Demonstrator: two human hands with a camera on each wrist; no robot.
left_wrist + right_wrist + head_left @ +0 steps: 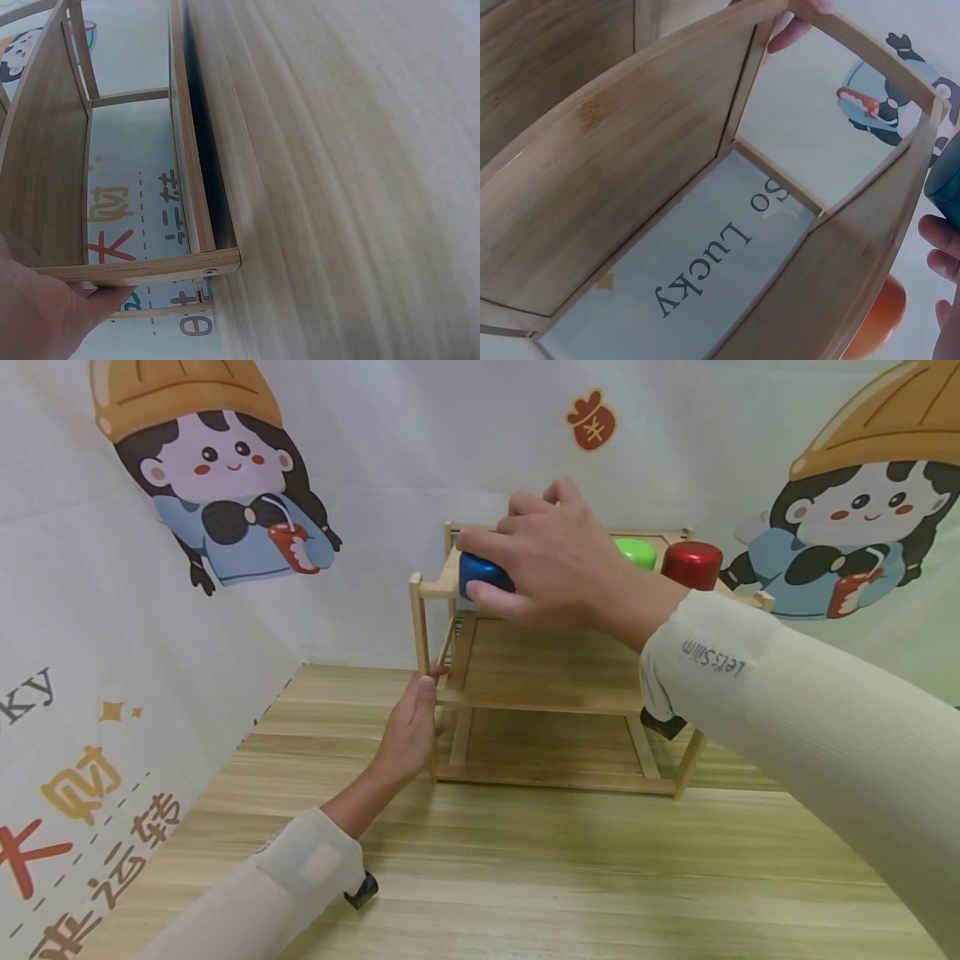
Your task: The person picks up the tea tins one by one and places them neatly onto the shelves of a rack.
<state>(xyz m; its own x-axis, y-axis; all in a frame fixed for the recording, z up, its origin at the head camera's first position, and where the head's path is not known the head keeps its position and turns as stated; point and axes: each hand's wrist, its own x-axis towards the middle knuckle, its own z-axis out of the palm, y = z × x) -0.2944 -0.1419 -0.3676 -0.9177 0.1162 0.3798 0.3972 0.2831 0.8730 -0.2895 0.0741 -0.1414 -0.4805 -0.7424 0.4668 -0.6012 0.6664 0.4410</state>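
A small wooden shelf rack (540,702) with three tiers stands on the table. My left hand (412,727) grips its left front post, thumb in front and fingertips showing behind. In the left wrist view that hand (41,307) wraps the same post from below. Over the top tier, my right hand (555,556) holds a shiny blue rounded canister (486,577) near the rack's left end, fingers over its top and thumb on the near side. The right wrist view catches only the canister's edge (945,180) and some curled fingers (939,244).
A green canister (636,553) and a red canister (693,564) stand farther right on the top tier. An orange rounded object (877,319) shows past the upper board in the right wrist view. Behind the rack hangs a printed white cloth (390,452); wood-grain table (525,868) lies in front.
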